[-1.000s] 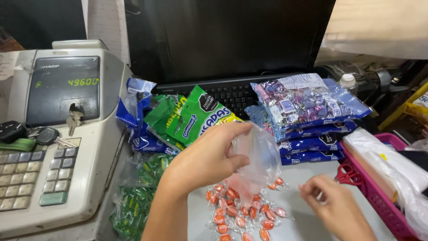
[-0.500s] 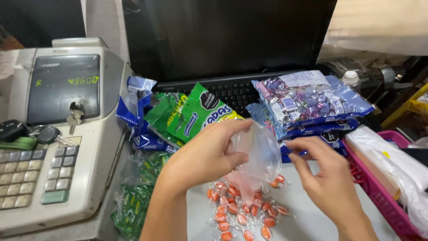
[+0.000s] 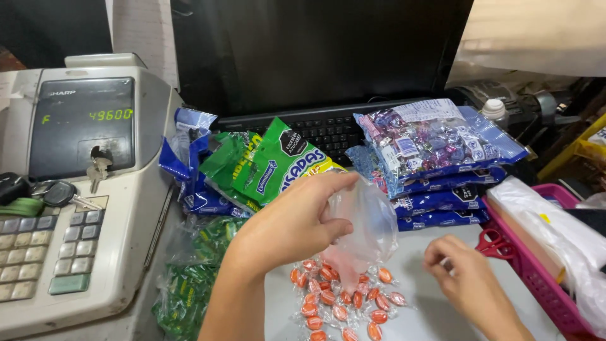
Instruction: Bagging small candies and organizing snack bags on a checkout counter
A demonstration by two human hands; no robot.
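Shop counter (image 3: pixel 435 316): left hand (image 3: pixel 297 224) grip pinches clear bag (image 3: pixel 363 230); right hand (image 3: pixel 464 278) loosely curled, empty.

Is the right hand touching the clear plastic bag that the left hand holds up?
Apart. The head view shows bare table between the right hand, low over the table, and the clear plastic bag pinched by the left hand.

Left hand (image 3: pixel 297 221) raised, fingers pinched on the bag (image 3: pixel 363 227) — right hand (image 3: pixel 464 284) lower, beside it, fingers curled, knuckles up.
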